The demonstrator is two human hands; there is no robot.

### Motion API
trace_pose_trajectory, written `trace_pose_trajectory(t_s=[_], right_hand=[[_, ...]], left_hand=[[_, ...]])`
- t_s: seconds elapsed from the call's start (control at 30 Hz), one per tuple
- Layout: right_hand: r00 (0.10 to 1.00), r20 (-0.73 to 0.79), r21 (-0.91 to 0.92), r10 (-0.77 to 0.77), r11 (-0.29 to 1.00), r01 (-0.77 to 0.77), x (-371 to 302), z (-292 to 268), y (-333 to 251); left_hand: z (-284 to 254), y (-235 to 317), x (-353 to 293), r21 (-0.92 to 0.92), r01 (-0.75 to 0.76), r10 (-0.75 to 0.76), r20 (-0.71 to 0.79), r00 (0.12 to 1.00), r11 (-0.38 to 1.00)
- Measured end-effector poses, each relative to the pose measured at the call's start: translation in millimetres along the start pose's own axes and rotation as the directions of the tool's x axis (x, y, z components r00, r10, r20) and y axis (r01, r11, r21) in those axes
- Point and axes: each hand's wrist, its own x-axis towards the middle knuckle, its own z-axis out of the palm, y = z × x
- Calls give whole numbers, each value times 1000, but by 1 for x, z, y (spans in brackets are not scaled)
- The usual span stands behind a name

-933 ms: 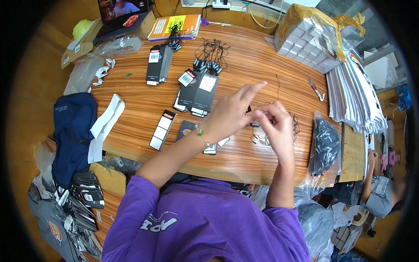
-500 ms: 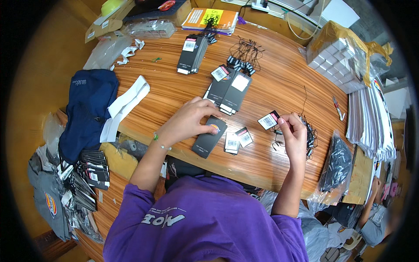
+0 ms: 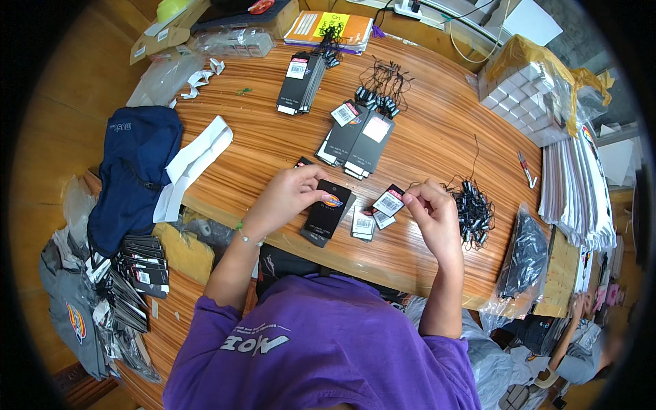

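Pinning a black hang tag (image 3: 329, 210) flat against the wooden table (image 3: 437, 137), the left hand (image 3: 285, 197) lies over the tag's upper left corner with fingers curled and thumb stretched along its top edge, apparently so the card cannot slide. Just right of that tag, the right hand (image 3: 430, 210) pinches a smaller tag with a white barcode label (image 3: 389, 202) between thumb and fingertips, lifted slightly off the wood (whether a string is already threaded I cannot tell). Below it, also right of the black tag, 2 more small labelled tags (image 3: 362, 224) lie flat. Further right of the tag sits a loose heap of black string fasteners (image 3: 471, 208), close to the pinching hand. Well above the tag, stacked black tags (image 3: 355, 137) wait in a fan.
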Motion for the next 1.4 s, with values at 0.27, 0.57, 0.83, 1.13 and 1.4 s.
trace_pose_trajectory(t_s=[0.27, 0.57, 0.83, 1.13, 1.4], right_hand=[[997, 5, -33, -77, 996, 77, -4, 10, -21], [974, -207, 14, -87, 996, 92, -6, 5, -19], [972, -232, 445, 14, 891, 93, -14, 17, -18], [967, -209, 183, -148, 965, 187, -9, 23, -21], [943, -268, 73, -199, 972, 225, -7, 28, -28]], left_hand=[[36, 29, 1, -166, -141, 133, -60, 989, 976], [64, 41, 6, -243, -222, 192, -141, 971, 944], [63, 43, 7, -230, -261, 232, -144, 962, 938], [64, 39, 10, -197, -271, 237, -181, 955, 942], [67, 42, 8, -98, -273, 255, -163, 953, 957]])
